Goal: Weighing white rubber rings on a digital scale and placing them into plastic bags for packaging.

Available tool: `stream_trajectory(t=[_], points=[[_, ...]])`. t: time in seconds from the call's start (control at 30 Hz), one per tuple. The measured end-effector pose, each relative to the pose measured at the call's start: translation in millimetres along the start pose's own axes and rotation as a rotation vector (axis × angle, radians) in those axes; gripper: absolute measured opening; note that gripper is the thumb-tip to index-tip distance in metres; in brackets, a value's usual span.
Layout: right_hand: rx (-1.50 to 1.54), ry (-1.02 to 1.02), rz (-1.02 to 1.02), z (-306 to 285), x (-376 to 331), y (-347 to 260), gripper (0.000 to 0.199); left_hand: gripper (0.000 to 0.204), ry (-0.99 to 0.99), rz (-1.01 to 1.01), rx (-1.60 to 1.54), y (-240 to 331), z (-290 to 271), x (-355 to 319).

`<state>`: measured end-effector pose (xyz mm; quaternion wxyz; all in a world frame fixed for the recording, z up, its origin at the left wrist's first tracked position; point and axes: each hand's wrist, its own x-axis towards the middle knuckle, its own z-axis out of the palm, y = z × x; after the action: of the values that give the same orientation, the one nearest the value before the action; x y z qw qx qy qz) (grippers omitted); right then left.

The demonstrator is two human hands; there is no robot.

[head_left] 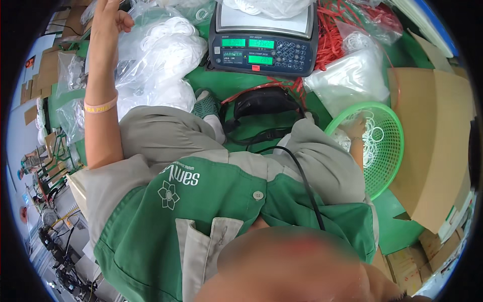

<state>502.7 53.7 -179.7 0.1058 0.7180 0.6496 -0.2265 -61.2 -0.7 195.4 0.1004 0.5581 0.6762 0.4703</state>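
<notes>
My left arm is raised at the far left, with a pale band on the wrist. My left hand (pixel 109 19) is cut off by the upper edge; its visible fingers are apart and nothing shows in them. Below and beside it lie clear plastic bags (pixel 166 55) full of white cord-like rings. On the right, my right hand (pixel 356 128) reaches inside a green mesh basket (pixel 395 151), next to loose white rings (pixel 371 138). Its fingers do not show clearly against the basket and the rings.
A dark counting scale (pixel 261 55) with lit displays carries a white bundle (pixel 269 7). Red strips (pixel 329 43) and a clear plastic bag (pixel 352 83) lie beside it. A black waist pouch (pixel 266 100) rests between my legs. An opened cardboard box (pixel 427 146) stands right of the basket.
</notes>
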Motion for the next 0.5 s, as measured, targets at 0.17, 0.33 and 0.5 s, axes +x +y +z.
stream_trajectory(t=[0.17,0.33,0.5], points=[[0.103,0.152,0.089,9,-24,9,0.073,0.05,0.008,-0.127,-0.111,26,18,-6],[0.367,0.275,0.011,9,-39,23,0.037,0.051,-0.09,-0.061,-0.162,9,12,-8],[0.429,0.471,0.107,-25,-63,93,0.024,0.053,-0.179,-0.085,-0.226,4,18,-4]])
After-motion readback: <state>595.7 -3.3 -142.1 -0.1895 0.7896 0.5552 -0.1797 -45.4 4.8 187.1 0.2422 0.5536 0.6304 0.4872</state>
